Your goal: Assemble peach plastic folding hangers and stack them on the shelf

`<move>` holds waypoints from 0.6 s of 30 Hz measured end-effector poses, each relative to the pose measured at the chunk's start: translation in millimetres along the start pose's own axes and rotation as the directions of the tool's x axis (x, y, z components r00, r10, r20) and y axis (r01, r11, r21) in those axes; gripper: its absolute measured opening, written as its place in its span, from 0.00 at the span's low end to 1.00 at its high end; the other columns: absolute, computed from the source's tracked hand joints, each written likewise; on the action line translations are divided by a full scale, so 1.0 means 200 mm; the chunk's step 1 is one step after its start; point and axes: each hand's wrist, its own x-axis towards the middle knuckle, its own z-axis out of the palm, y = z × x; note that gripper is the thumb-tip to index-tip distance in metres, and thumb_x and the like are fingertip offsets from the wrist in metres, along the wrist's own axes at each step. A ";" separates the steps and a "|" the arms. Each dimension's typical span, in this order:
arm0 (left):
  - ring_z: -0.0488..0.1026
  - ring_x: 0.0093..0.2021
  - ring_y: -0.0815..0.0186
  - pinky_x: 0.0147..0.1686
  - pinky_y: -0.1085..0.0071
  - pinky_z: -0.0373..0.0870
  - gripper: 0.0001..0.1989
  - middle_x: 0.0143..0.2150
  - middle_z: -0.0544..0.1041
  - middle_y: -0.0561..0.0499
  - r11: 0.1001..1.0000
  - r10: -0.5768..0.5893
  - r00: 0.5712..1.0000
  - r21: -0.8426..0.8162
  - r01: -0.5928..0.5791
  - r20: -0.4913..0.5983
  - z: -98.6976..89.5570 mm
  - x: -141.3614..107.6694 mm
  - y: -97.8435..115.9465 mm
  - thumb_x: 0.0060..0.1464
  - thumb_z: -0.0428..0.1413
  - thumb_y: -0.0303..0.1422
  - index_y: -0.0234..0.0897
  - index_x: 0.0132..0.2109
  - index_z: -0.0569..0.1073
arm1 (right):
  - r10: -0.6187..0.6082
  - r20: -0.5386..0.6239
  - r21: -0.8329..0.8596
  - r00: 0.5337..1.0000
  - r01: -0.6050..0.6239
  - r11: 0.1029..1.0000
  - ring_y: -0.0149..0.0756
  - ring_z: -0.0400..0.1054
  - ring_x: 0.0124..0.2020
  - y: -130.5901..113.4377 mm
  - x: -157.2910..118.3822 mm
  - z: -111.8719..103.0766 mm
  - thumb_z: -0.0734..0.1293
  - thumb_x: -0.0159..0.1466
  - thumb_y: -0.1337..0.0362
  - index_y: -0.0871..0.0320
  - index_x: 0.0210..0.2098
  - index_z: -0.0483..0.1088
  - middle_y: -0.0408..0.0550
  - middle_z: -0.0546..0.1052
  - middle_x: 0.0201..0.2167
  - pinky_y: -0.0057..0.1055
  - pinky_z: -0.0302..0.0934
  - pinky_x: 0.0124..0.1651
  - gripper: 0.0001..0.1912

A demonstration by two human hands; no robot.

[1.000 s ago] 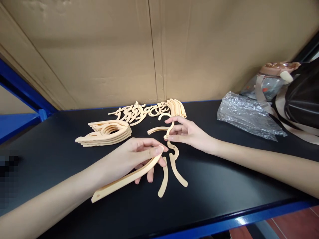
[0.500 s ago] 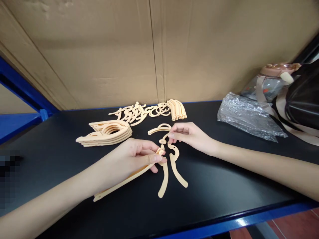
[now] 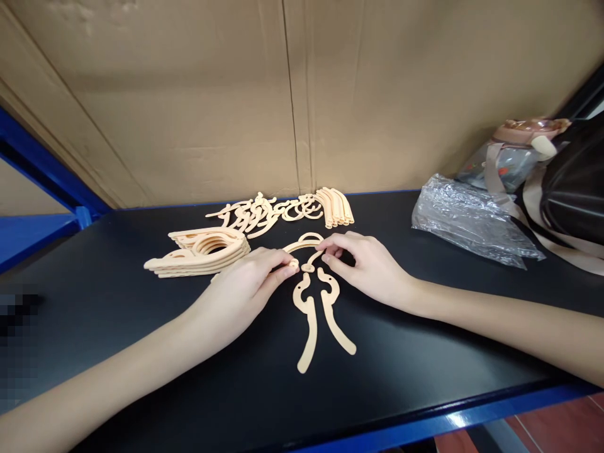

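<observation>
My left hand point(image 3: 252, 277) is closed on a cream plastic hanger bar point(image 3: 293, 264); one end sticks out at my fingertips, while most of it is hidden behind the hand. My right hand point(image 3: 361, 261) has its fingers pinched at the upper end of a small cream hanger hook point(image 3: 308, 267) on the table. Just beyond lies a curved hanger piece point(image 3: 302, 243), partly hidden by my fingers. Nearer to me, two curved hanger arms, a left one point(image 3: 310, 333) and a right one point(image 3: 335, 321), lie side by side, their notched ends toward the hook.
A stack of cream hanger pieces point(image 3: 198, 255) lies at the left. Behind are a pile of loose hooks and arms point(image 3: 255, 214) and a row of curved pieces point(image 3: 336, 207). Clear plastic bags point(image 3: 462, 220), a bottle point(image 3: 509, 157) and a black bag point(image 3: 576, 182) sit at the right.
My left hand has moved up and away with the bar, turning palm down and uncovering the left hanger arm. My right hand has shifted slightly, its fingers still at the hook.
</observation>
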 end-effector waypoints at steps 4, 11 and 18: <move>0.70 0.48 0.61 0.49 0.64 0.66 0.16 0.50 0.75 0.50 0.988 0.148 0.989 -0.054 -0.147 0.021 0.06 0.02 -0.03 0.66 0.43 0.40 0.41 0.43 0.73 | 0.008 0.022 0.037 1.000 -0.009 0.999 0.35 0.71 0.37 0.00 0.00 -0.01 0.62 0.66 0.62 0.52 0.44 0.75 0.44 0.79 0.39 0.34 0.63 0.40 0.12; 0.69 0.46 0.60 0.46 0.60 0.65 0.13 0.48 0.74 0.48 0.967 0.249 0.968 0.048 -0.249 0.023 0.12 0.03 -0.03 0.67 0.41 0.34 0.38 0.40 0.69 | -0.058 0.151 0.317 0.987 0.007 0.948 0.36 0.72 0.40 0.05 0.03 0.00 0.62 0.66 0.61 0.50 0.50 0.73 0.43 0.78 0.45 0.33 0.64 0.39 0.14; 0.69 0.47 0.60 0.47 0.61 0.64 0.10 0.50 0.74 0.48 0.961 0.270 0.962 0.057 -0.272 0.028 0.12 0.02 -0.03 0.67 0.42 0.33 0.38 0.43 0.68 | -0.051 0.141 0.368 0.989 -0.004 0.930 0.36 0.71 0.43 0.05 0.04 0.00 0.62 0.66 0.58 0.54 0.43 0.76 0.45 0.78 0.44 0.33 0.62 0.45 0.13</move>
